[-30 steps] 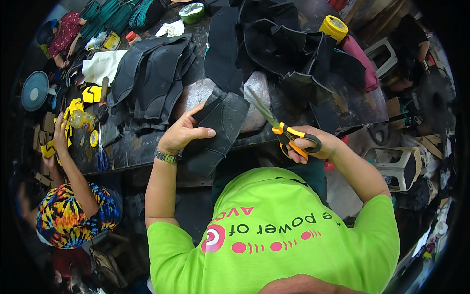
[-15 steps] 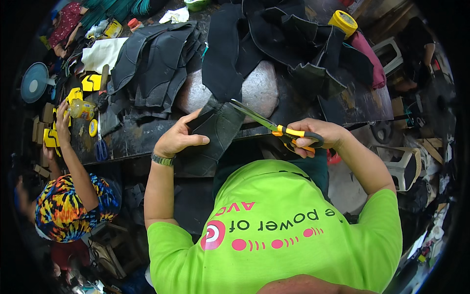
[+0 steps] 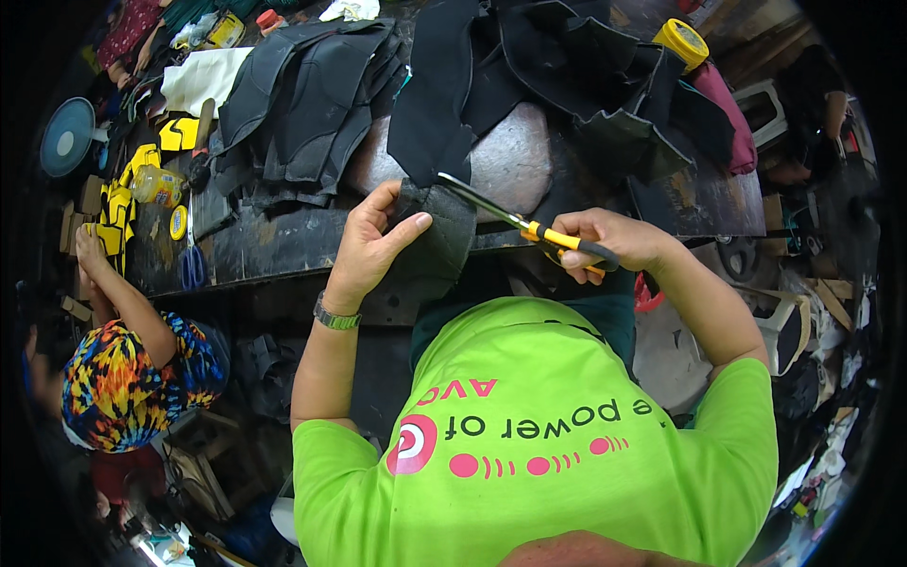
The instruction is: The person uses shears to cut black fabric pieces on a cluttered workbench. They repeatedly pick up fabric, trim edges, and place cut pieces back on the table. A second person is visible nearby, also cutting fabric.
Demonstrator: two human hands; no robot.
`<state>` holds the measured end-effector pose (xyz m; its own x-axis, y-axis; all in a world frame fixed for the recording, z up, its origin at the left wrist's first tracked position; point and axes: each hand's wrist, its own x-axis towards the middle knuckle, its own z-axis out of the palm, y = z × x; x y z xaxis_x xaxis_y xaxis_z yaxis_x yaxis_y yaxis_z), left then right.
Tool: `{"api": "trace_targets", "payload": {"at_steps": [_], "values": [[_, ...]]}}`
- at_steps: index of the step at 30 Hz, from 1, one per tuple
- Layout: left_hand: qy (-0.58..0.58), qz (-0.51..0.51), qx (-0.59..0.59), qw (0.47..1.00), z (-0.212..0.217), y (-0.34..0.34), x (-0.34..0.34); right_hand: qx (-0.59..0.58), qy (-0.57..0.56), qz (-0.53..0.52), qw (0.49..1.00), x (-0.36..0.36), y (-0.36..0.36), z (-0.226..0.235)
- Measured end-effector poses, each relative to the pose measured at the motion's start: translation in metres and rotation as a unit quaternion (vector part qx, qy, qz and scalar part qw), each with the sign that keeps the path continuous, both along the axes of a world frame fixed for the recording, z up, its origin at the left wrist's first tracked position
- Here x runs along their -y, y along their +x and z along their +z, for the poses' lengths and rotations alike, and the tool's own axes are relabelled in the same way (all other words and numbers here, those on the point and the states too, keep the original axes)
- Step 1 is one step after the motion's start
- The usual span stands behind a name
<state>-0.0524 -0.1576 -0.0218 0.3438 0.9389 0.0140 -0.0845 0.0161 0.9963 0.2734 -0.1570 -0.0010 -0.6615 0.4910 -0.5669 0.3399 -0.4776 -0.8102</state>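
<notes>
My left hand (image 3: 376, 244), wearing a watch, grips the left edge of a dark shoe-upper-like piece (image 3: 436, 241) between thumb and fingers. That piece hangs over the table's front edge and meets a long black padded piece (image 3: 433, 90) reaching away from me. With my right hand (image 3: 614, 244) I hold scissors (image 3: 531, 230) with yellow-and-black handles. Their blades lie nearly together, pointing up and left, with the tip at the top edge of the dark piece. Whether the tip touches the material I cannot tell.
A smooth stone slab (image 3: 515, 159) lies under the black pieces. Stacked dark pieces (image 3: 316, 118) lie left; a black heap (image 3: 605, 94) and yellow-lidded tub (image 3: 682, 44) sit right. At left are a jar (image 3: 158, 186), blue-handled scissors (image 3: 193, 265) and a co-worker's arm (image 3: 132, 298).
The scissor blades have come closer together. My left hand has shifted slightly right and up with the dark piece. The co-worker's hand has moved away from the jar.
</notes>
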Motion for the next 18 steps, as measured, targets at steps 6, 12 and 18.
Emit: {"api": "trace_targets", "payload": {"at_steps": [6,12,18], "values": [[-0.03,-0.011,0.039,0.999,0.005,-0.001,0.004,-0.005,0.009,0.012,1.0,-0.004,-0.002,0.001],[0.041,-0.029,-0.025,0.998,0.004,0.004,-0.005,-0.002,0.015,0.024,1.0,0.001,-0.003,0.001],[0.066,-0.023,-0.008,0.997,0.009,0.011,-0.009,-0.04,0.005,0.001,0.999,0.011,0.004,0.01]]}}
